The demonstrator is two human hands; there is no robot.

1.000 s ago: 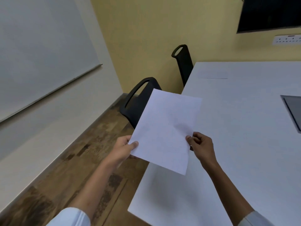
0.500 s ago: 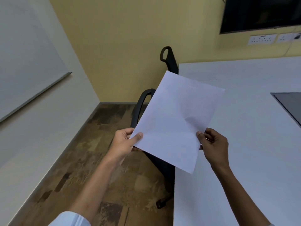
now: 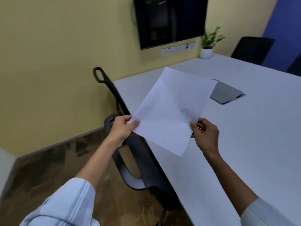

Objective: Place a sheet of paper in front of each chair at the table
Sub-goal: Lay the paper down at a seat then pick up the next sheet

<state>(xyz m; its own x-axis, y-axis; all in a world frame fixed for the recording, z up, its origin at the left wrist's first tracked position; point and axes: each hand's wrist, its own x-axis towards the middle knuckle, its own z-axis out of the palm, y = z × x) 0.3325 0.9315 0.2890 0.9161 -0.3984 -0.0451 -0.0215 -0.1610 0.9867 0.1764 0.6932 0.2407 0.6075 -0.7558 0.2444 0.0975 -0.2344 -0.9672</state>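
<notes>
I hold a white sheet of paper (image 3: pixel 172 110) in the air over the left edge of the white table (image 3: pixel 244 136). My left hand (image 3: pixel 123 128) pinches its near left corner and my right hand (image 3: pixel 205 132) pinches its near right edge. A black chair (image 3: pixel 143 165) stands pushed in right below the sheet. A second black chair (image 3: pixel 104 80) stands further along the same side. A third black chair (image 3: pixel 252 49) is at the far side of the table.
A grey flap panel (image 3: pixel 226 93) is set into the tabletop beyond the sheet. A potted plant (image 3: pixel 206 46) stands at the table's far corner. A dark screen (image 3: pixel 171 20) hangs on the yellow wall. Wooden floor lies to the left.
The view has swung to the right, bringing the plant, the screen and the far chair into sight. The sheet stays in both hands and now hangs over the near chair and table edge.
</notes>
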